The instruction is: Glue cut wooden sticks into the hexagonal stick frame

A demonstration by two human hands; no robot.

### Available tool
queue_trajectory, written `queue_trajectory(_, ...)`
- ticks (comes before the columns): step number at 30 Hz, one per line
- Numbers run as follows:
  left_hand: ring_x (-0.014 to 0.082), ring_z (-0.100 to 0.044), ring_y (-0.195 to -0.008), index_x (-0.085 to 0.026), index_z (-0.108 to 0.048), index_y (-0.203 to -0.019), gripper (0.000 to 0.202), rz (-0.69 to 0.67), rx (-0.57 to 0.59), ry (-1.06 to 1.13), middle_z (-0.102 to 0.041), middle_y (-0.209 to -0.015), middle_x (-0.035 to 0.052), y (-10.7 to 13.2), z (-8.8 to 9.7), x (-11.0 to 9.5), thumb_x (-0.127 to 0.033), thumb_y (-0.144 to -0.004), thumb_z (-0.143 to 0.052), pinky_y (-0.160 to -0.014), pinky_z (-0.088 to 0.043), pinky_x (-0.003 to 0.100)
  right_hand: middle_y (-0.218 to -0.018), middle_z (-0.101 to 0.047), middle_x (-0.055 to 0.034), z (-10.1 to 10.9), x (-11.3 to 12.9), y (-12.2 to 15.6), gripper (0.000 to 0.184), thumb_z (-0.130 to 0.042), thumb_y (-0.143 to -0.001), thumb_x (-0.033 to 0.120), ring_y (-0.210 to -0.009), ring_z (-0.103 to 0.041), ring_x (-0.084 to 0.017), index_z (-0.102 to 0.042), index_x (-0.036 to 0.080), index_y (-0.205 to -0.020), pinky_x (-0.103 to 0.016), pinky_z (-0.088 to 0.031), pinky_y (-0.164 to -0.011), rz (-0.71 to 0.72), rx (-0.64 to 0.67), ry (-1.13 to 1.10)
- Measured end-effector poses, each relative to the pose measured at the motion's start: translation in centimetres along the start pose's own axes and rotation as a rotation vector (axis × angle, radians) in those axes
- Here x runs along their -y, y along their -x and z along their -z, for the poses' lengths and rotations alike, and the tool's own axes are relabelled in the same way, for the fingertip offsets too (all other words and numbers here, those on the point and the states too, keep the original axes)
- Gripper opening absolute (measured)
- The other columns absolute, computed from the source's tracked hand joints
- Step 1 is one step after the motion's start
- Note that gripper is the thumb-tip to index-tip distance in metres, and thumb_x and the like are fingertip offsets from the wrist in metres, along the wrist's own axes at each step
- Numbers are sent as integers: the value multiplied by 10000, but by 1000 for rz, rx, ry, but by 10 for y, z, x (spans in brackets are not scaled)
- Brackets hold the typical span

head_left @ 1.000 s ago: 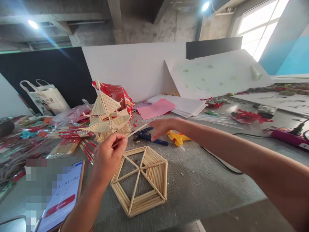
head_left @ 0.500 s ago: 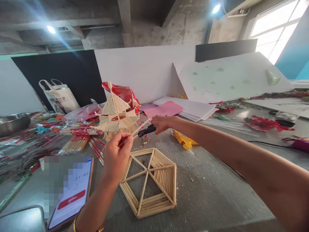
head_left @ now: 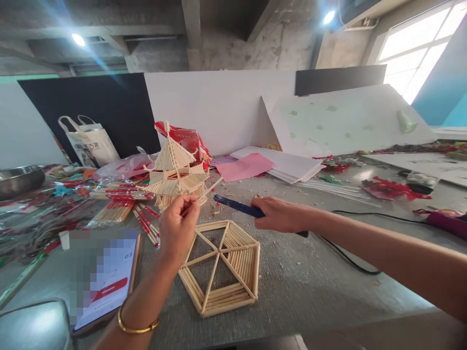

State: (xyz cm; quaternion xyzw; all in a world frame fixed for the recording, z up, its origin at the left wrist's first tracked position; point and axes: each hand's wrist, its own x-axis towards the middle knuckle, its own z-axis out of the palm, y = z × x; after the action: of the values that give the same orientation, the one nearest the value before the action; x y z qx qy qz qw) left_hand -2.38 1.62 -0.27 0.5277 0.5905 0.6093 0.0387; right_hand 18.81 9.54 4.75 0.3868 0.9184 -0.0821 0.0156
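My left hand (head_left: pixel 178 226) pinches a thin wooden stick (head_left: pixel 209 188) that points up and to the right, above a flat hexagonal frame of sticks (head_left: pixel 222 265) lying on the grey table (head_left: pixel 310 277). My right hand (head_left: pixel 279 215) is closed round the blue-handled cutters (head_left: pixel 237 206), held just above the table to the right of the stick. A small tiered tower of sticks (head_left: pixel 175 170) stands behind my left hand.
A phone (head_left: pixel 105 284) lies at the near left. Packets of sticks in red wrappers (head_left: pixel 120 201) and plastic bags (head_left: pixel 124 167) crowd the left. Pink paper (head_left: pixel 244 166), white sheets (head_left: pixel 288 165), red scraps (head_left: pixel 396 187) and a black cable (head_left: pixel 350 260) lie further right. A tote bag (head_left: pixel 89 141) stands behind.
My right hand reached to the cutters, took hold of them and drew them back towards me. The left hand kept the stick and barely moved. The yellow glue gun is now out of sight.
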Motion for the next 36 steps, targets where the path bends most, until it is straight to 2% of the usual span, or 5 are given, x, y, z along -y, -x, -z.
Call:
queue_trajectory(5,122,-577,-637,-180,-605,-870,164,-4,24,-55,-623,-712,-8,3,-2,5,-303,-787,-533,-607,-443,227,-765,-578,-63,-4,12,4,124,-431,-703,285,-670,-519,-158,-472,176,-749,-252,-328,-539,-18,14,-93)
queue_trajectory(14,128,-590,-638,-200,-569,-894,132,-63,63,-153,-630,-709,-13,7,-4,6,-265,-798,-506,-619,-443,237,-705,-564,-62,-8,25,4,147,-439,-692,309,-569,-477,-124,-478,167,-684,-253,-312,-479,-40,44,-117)
queue_trajectory(21,149,-608,-700,-198,-503,-995,181,-118,120,-214,-632,-729,-7,8,-6,3,-255,-825,-479,-674,-448,275,-676,-559,-47,-11,25,1,138,-430,-676,306,-558,-481,-125,-466,174,-667,-261,-319,-482,-38,37,-140)
queue_trajectory(29,161,-624,-756,-202,-483,-1037,209,-109,132,-232,-643,-780,7,7,-8,3,-226,-829,-481,-699,-450,287,-645,-557,-43,-11,28,-2,144,-434,-668,299,-535,-470,-117,-488,165,-665,-254,-318,-473,-6,33,-146)
queue_trajectory(36,155,-611,-709,-194,-487,-1028,200,-136,112,-270,-637,-745,-1,7,-9,8,-218,-830,-493,-654,-420,269,-595,-523,-19,-10,29,-4,191,-424,-687,306,-508,-441,-102,-539,153,-693,-236,-304,-451,-28,89,-163)
